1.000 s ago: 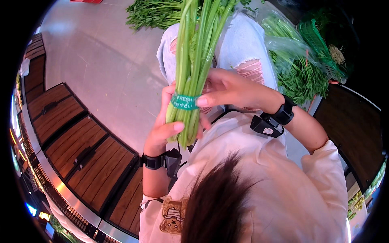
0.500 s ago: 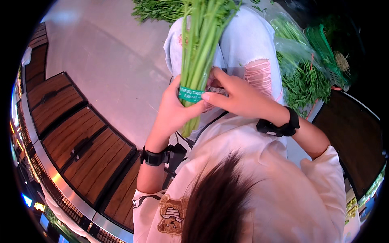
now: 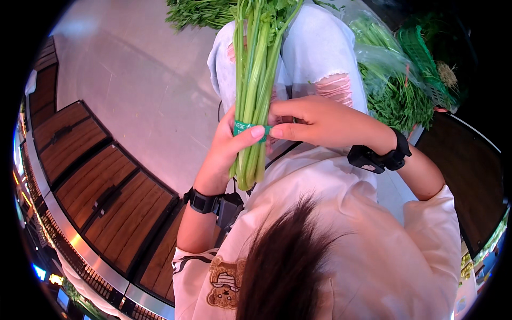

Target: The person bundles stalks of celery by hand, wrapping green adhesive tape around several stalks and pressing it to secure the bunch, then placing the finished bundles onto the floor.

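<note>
A bunch of long green celery stalks (image 3: 257,74) stands over my knees, leaves away from me and cut ends toward my chest. Around its lower part runs a green printed tape (image 3: 240,128). My left hand (image 3: 224,146) is closed around the bunch from the left, its thumb lying across the front of the tape. On the right side, my right hand (image 3: 320,124) has its thumb and fingers closed at the edge of the tape, seemingly pinching its end. The right fingertips behind the stalks are partly hidden.
Loose leafy greens (image 3: 200,13) lie on the grey floor (image 3: 128,96) ahead. At my right are bagged greens (image 3: 397,90) and a green crate (image 3: 421,58). Brown wood-panelled cabinets (image 3: 96,186) curve along the left. A dark panel (image 3: 461,170) stands at the far right.
My left thumb has moved up onto the tape's front. My right hand has drawn its thumb off the front to the bunch's right side. The celery stands more upright and slightly nearer.
</note>
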`<state>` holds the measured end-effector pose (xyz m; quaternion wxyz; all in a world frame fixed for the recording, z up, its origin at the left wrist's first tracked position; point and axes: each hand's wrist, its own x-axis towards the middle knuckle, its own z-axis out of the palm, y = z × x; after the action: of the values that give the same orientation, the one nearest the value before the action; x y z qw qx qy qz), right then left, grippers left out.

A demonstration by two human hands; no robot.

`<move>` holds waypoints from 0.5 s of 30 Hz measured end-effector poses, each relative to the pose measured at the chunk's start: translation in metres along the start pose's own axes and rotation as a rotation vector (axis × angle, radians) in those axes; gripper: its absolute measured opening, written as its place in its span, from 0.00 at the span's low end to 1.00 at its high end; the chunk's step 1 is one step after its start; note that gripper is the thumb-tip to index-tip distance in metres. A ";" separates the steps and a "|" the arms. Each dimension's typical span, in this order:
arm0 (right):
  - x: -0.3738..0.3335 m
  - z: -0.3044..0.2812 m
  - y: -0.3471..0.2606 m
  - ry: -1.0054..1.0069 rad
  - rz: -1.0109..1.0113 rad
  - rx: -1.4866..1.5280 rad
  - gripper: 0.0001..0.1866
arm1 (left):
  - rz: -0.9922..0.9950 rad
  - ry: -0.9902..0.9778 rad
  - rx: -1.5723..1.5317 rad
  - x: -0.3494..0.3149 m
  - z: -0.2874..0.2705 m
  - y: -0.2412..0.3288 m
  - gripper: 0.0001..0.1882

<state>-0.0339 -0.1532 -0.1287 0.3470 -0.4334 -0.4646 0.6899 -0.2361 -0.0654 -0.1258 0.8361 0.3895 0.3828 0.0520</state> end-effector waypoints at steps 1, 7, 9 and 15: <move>-0.001 -0.001 0.002 0.001 -0.041 -0.061 0.13 | -0.015 -0.020 -0.010 -0.001 0.001 0.001 0.30; 0.002 0.012 0.030 0.095 -0.041 -0.126 0.12 | -0.028 0.096 0.419 -0.008 0.003 0.009 0.26; 0.011 0.021 0.043 0.141 -0.127 -0.095 0.12 | -0.045 0.122 0.541 -0.008 0.006 0.014 0.26; 0.006 0.028 0.028 0.267 -0.310 -0.050 0.11 | -0.096 0.105 0.374 -0.006 0.023 0.025 0.27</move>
<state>-0.0638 -0.1662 -0.1513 0.4969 -0.4528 -0.4924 0.5528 -0.2196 -0.0644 -0.0957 0.7295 0.5161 0.4470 -0.0398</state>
